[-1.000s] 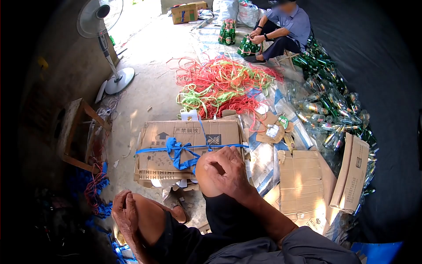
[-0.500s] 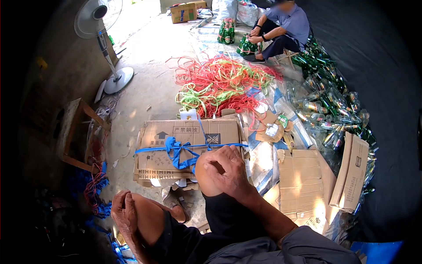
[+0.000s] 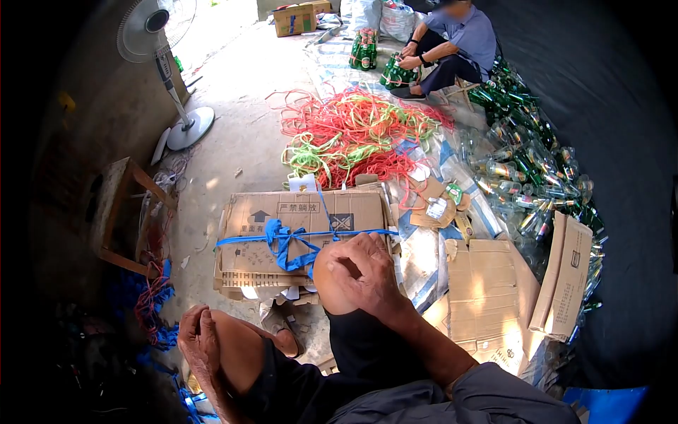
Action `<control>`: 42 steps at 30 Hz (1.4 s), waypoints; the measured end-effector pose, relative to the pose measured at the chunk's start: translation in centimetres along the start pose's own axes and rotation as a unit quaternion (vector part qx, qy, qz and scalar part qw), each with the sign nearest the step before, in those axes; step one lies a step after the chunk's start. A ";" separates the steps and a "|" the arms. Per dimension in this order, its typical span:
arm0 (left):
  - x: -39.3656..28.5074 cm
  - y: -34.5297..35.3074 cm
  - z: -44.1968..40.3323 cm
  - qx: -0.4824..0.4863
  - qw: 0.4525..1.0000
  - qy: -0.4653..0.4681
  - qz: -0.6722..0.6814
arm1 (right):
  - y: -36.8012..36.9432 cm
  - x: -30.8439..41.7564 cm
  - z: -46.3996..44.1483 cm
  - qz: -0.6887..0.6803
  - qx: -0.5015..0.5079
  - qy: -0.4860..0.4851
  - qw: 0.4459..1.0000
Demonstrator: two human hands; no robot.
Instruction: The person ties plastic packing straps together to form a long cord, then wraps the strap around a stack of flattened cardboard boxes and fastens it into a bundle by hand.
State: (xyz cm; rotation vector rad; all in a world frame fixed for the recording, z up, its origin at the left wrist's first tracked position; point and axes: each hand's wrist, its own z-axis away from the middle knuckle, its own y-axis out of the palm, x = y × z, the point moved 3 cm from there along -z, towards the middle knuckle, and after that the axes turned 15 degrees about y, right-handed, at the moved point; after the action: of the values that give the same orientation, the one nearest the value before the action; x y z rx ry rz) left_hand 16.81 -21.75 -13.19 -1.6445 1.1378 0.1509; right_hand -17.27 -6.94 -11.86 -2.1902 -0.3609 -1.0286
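My left hand (image 3: 200,339) rests on the outer side of my left knee, its fingers loosely bent and holding nothing that I can see. On top of my right knee lies my right hand (image 3: 367,275), fingers loosely curved with a gap between thumb and forefinger and nothing in it. Just beyond my knees is a flat stack of folded cardboard boxes (image 3: 244,263). A blue strap (image 3: 282,244) runs across and along the stack, tied in a loose knot on top. My right hand is nearest the stack, partly covering its front right corner in view.
Red and green straps (image 3: 353,134) are heaped beyond the stack. Glass bottles (image 3: 522,162) pile up at right, near loose cardboard (image 3: 484,283). A person (image 3: 459,42) sits handling green bottles (image 3: 399,73). A fan (image 3: 191,128) and wooden stool (image 3: 116,205) stand left.
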 end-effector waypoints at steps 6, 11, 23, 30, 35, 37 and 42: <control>0.1 0.0 0.0 0.002 1.000 -0.013 0.009 | 0.1 -0.1 0.0 -0.001 0.002 -0.001 1.000; 0.3 0.2 0.1 0.003 1.000 -0.031 -0.003 | 0.0 0.0 -0.1 0.000 0.004 -0.010 1.000; -0.8 -0.3 -0.1 0.013 0.999 -0.035 -0.024 | 0.5 -0.4 -0.2 -0.018 0.008 -0.002 1.000; -1.0 -0.1 -0.1 -0.014 0.999 -0.048 -0.007 | 0.2 -1.7 0.2 -0.079 0.030 0.064 0.994; -0.9 -0.1 -0.1 -0.007 0.999 -0.054 -0.005 | 0.1 -1.7 0.2 -0.105 0.008 0.086 0.991; -1.1 -0.2 -0.1 -0.004 0.998 -0.061 -0.001 | 0.2 -1.6 0.0 -0.108 -0.003 0.097 0.989; -3.2 -0.9 0.1 0.016 1.000 0.000 -0.011 | 0.6 -1.5 -0.5 -0.096 -0.008 0.078 0.992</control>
State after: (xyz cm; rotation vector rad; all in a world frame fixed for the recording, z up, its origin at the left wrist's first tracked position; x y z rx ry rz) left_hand 15.79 -19.84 -10.68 -1.6289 1.1165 0.1173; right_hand -18.19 -7.66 -13.01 -2.1027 -0.4987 -1.3023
